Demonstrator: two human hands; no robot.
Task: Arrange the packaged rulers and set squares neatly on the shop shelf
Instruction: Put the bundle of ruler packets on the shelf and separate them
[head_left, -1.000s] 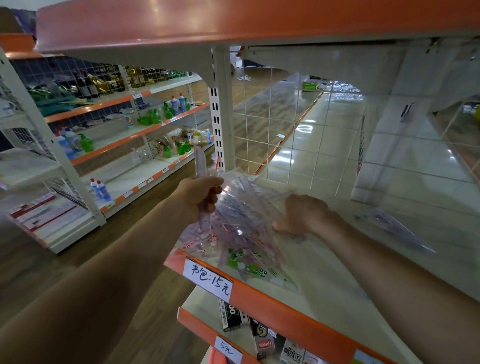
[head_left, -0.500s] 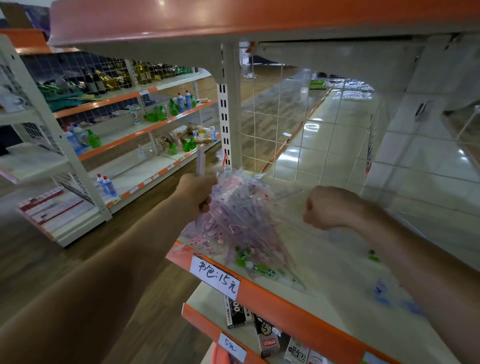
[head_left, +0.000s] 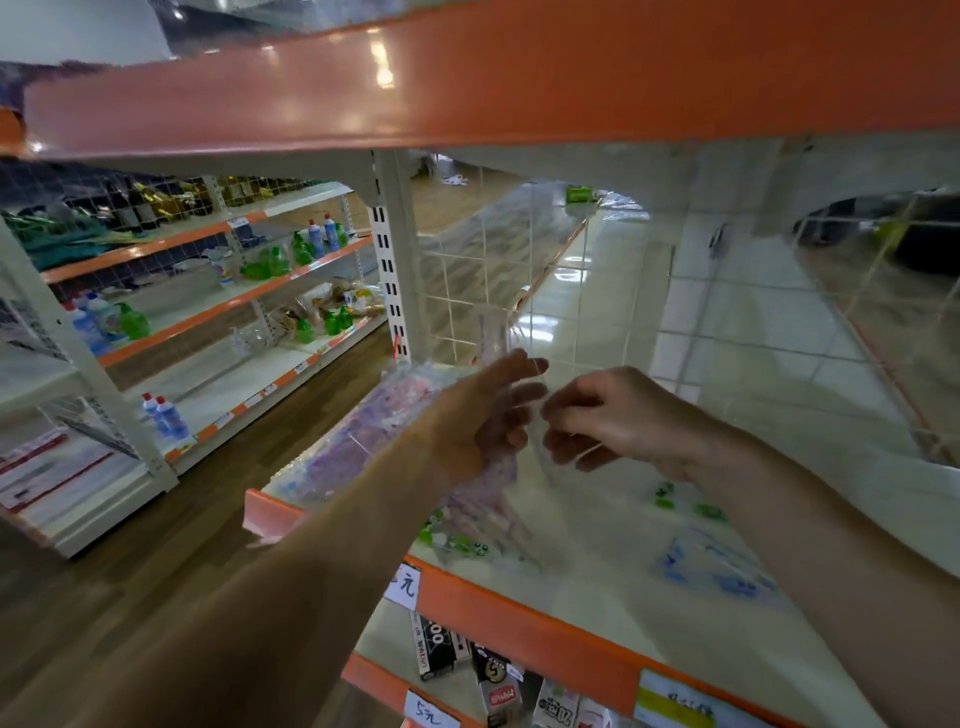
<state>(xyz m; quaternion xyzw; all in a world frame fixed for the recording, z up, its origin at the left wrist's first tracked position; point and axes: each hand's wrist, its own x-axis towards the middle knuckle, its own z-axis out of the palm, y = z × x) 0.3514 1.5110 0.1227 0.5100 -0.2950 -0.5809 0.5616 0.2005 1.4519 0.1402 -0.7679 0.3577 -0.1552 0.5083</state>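
I see a cream shelf (head_left: 545, 631) with an orange front edge, clear packets (head_left: 363, 431) printed pink, purple, green and blue, and white price labels (head_left: 406, 588) inked black.

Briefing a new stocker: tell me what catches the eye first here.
The left hand and right hand pinch a clear plastic ruler packet mid-frame. Left of them, a heap of pink-printed clear packets lies on the cream shelf, under a glossy orange shelf edge.
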